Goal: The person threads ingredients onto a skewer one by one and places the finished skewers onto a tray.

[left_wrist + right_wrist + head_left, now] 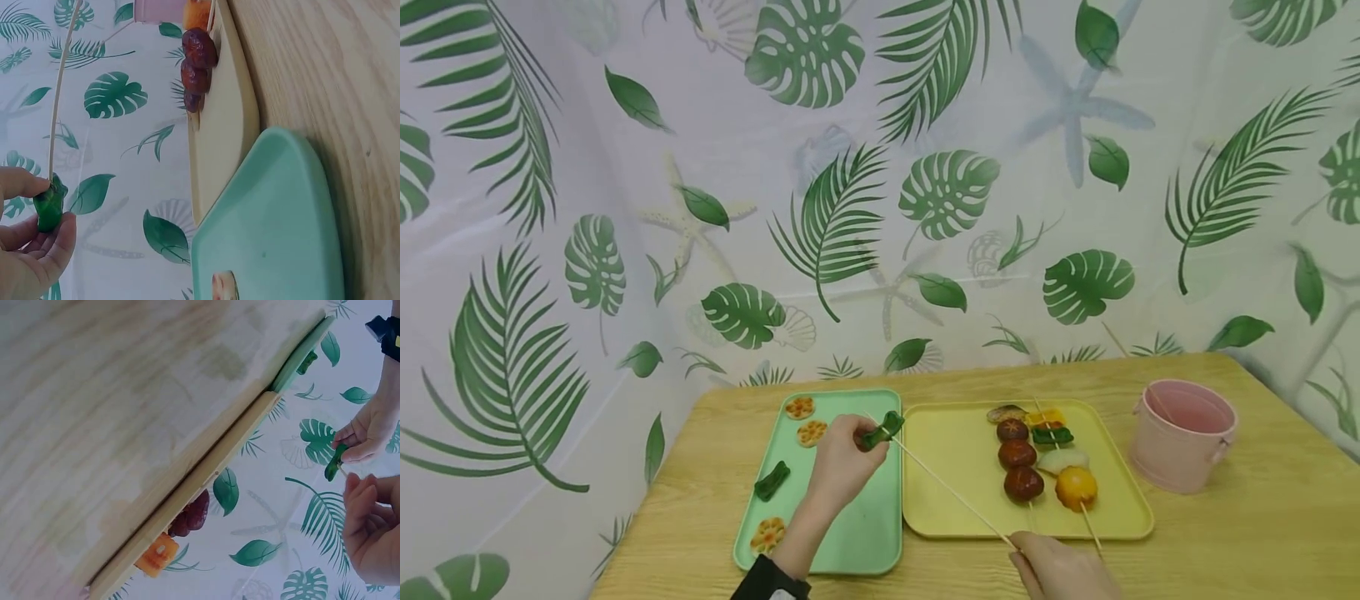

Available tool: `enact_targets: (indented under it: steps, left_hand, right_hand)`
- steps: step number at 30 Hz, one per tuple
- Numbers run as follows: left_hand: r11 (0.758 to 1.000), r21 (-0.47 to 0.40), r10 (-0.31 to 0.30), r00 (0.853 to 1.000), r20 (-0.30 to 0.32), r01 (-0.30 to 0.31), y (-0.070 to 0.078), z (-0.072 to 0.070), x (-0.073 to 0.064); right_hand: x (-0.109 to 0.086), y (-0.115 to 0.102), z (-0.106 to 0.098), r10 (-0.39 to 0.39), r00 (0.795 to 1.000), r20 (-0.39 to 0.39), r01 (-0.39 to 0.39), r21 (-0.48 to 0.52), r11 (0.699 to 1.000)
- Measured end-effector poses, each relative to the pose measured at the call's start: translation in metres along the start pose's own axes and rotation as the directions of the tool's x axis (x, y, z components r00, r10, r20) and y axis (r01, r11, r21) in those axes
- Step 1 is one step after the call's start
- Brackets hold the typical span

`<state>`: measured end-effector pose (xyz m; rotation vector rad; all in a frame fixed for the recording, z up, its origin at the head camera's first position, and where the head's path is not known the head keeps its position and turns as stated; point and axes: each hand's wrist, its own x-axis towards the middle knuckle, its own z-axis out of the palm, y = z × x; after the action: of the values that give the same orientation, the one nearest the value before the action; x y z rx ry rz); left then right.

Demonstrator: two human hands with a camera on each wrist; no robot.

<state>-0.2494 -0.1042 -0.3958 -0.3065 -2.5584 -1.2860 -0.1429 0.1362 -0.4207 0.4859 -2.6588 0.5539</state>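
Observation:
Above the green tray [861, 533], my left hand [841, 467] pinches a green pepper piece [889, 427] between thumb and fingers. A thin wooden skewer [951, 490] slants from my right hand [1063, 568] up to that piece. In the left wrist view the skewer [60, 87] meets the top of the green pepper piece [49, 209]; how far it goes in is hidden. My right fingers hold the skewer near its lower end, over the front edge of the yellow tray [951, 512]. Another green pepper piece [772, 481] lies on the green tray.
Three lotus root slices, one at the front [767, 536], lie on the green tray. On the yellow tray are a skewer of brown mushrooms [1017, 454] and a mixed skewer with a yellow round piece [1077, 487]. A pink bucket [1183, 437] holding a stick stands to the right.

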Motion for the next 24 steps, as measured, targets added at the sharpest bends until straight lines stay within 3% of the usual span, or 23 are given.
enact_targets:
  steps: [1,3,5,7,10,14,16,18,20,24]
  left_hand:
    - [1.0,0.0,0.005,1.0,0.003,-0.005,0.0,-0.001,0.0]
    - [1.0,0.003,0.014,1.0,0.004,-0.014,-0.001,-0.001,0.0]
    - [1.0,0.002,0.018,1.0,0.003,-0.018,0.0,0.0,-0.001]
    - [1.0,0.0,0.01,1.0,0.008,-0.01,0.0,0.0,-0.003]
    - [1.0,0.004,0.0,1.0,0.017,0.0,0.001,0.001,-0.004]
    - [1.0,0.01,-0.004,1.0,0.023,0.003,0.001,0.001,-0.005]
    - [1.0,0.006,-0.006,1.0,0.021,0.006,0.0,0.001,-0.006]
    - [1.0,0.0,-0.009,0.999,0.044,0.009,0.0,0.001,-0.007]
    - [1.0,0.005,0.002,0.998,0.065,-0.002,0.001,0.002,-0.008]
    - [1.0,0.013,0.015,0.996,0.088,-0.016,0.002,0.004,-0.011]
  right_hand:
    - [-0.002,0.001,0.001,-0.055,0.995,-0.087,0.053,-0.025,0.998]
    - [-0.004,0.002,0.004,-0.149,0.963,-0.225,0.14,-0.055,0.989]
    - [-0.003,0.003,0.005,-0.159,0.951,-0.264,0.153,-0.044,0.987]
    - [-0.002,0.002,0.006,-0.089,0.973,-0.214,0.093,0.008,0.996]
    - [0.001,0.0,0.006,-0.023,0.984,-0.179,0.033,0.052,0.998]
    - [0.005,0.0,0.006,-0.035,0.985,-0.168,0.051,0.093,0.994]
    - [0.006,0.001,0.005,-0.023,0.996,-0.084,0.037,0.164,0.986]
    - [0.008,0.001,0.003,-0.006,0.999,0.041,-0.006,0.287,0.958]
    - [0.011,0.001,0.002,0.019,0.986,0.166,-0.086,0.405,0.91]
    - [0.017,-0.001,0.004,0.084,0.921,0.381,-0.315,0.599,0.736]
